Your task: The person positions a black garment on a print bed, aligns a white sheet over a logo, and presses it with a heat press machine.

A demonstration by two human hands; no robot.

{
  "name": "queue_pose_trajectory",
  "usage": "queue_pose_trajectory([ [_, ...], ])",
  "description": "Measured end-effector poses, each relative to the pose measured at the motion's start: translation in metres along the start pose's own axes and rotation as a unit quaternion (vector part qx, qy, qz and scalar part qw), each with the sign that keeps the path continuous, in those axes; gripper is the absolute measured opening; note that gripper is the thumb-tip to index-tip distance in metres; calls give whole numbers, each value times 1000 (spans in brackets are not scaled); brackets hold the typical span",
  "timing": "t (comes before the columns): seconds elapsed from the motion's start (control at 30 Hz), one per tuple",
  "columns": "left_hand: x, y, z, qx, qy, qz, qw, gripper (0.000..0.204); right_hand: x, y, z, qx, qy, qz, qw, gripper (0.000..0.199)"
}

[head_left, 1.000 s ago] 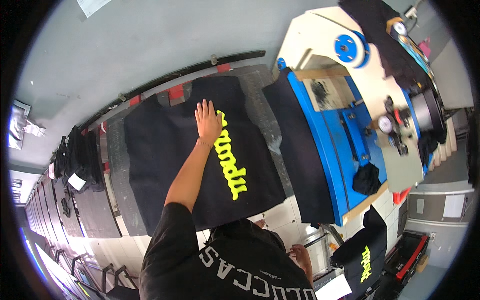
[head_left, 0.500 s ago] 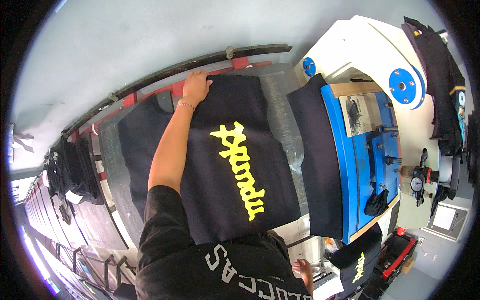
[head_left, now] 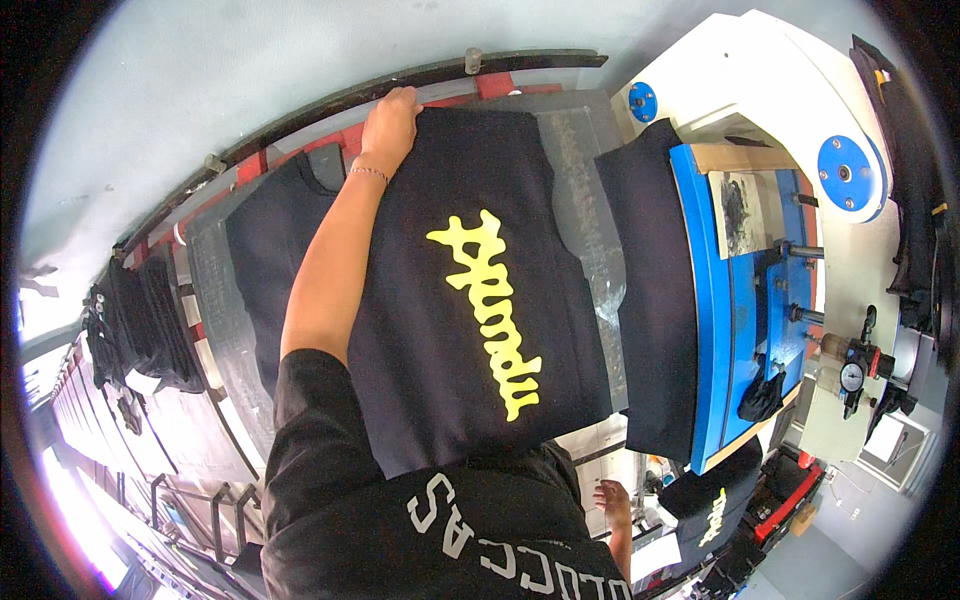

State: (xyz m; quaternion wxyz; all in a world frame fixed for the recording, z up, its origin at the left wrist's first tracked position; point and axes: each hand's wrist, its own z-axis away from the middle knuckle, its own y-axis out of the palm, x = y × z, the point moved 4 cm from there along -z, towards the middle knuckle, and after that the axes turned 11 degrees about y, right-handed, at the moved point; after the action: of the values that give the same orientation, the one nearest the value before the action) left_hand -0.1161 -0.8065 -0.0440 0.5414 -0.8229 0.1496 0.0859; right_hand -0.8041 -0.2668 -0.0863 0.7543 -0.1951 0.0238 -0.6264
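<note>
A black fabric panel [head_left: 450, 360] with bright yellow lettering lies on a grey board [head_left: 575, 150] in front of me. My left hand [head_left: 393, 125], reaching across it, has its fingers closed over the panel's far left corner. Beside that arm, on the left, another black fabric piece [head_left: 270, 240] with a curved cut-out lies flat. A third dark piece [head_left: 650, 300] is to the right, against a blue press frame [head_left: 715, 330]. Low in the picture, past my torso, my right hand [head_left: 613, 502] has its fingers apart and nothing visible in them.
A white press arm [head_left: 740, 75] with blue round joints and a pressure gauge [head_left: 852, 377] stands at the right. Another printed black piece [head_left: 715, 495] is at the lower right. Dark cloths [head_left: 150, 320] hang at the left. A dark rail [head_left: 400, 85] runs along the back.
The whole view has shifted, so the bench sits higher in the picture. My left hand stays at the panel's far corner. My right hand shows slightly higher.
</note>
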Motion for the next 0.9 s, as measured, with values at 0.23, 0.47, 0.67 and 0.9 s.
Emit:
queue_pose_trajectory([
  [0.23, -38, -3, 9, -42, 4, -55, 998, 29, -26, -3, -18, -3, 46, 2, 999, 39],
  [0.47, -217, 9, 166, 158, 67, 6, 985, 79, -20, 5, -34, 14, 6, 31, 999, 34],
  [0.67, -292, -16, 262, 202, 4, 46, 978, 79, -9, -7, -57, 22, -25, 65, 997, 33],
  [0.9, -362, -23, 336, 231, -57, 37, 971, 79, 4, -53, -80, 28, -139, 140, 980, 36],
])
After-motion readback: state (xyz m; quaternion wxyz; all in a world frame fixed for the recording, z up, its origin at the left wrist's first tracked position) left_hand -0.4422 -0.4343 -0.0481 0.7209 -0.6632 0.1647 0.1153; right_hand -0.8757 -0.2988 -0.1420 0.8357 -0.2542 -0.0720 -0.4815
